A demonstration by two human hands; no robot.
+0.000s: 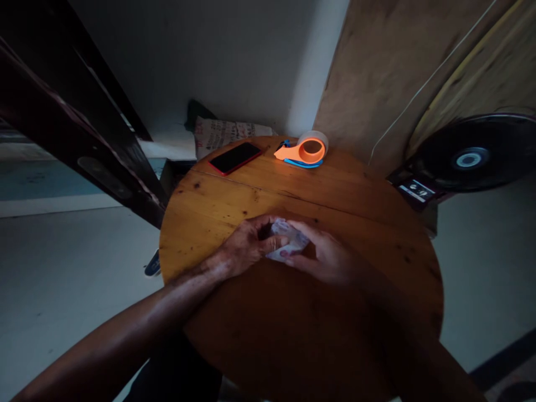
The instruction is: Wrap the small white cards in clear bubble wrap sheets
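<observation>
A small pale packet (288, 241), whitish with a bit of red print, lies at the middle of a round wooden table (259, 335). Both of my hands close around it. My left hand (245, 248) grips its left side, thumb on top. My right hand (326, 255) holds its right side with curled fingers. Much of the packet is hidden between the fingers, and the light is dim.
At the table's far edge lie a red-cased phone (235, 157) and an orange tape dispenser (302, 152) with a tape roll. A dark fan (469, 159) stands to the right, a printed sack (221, 134) behind the table, and dark slanted beams (84, 128) to the left.
</observation>
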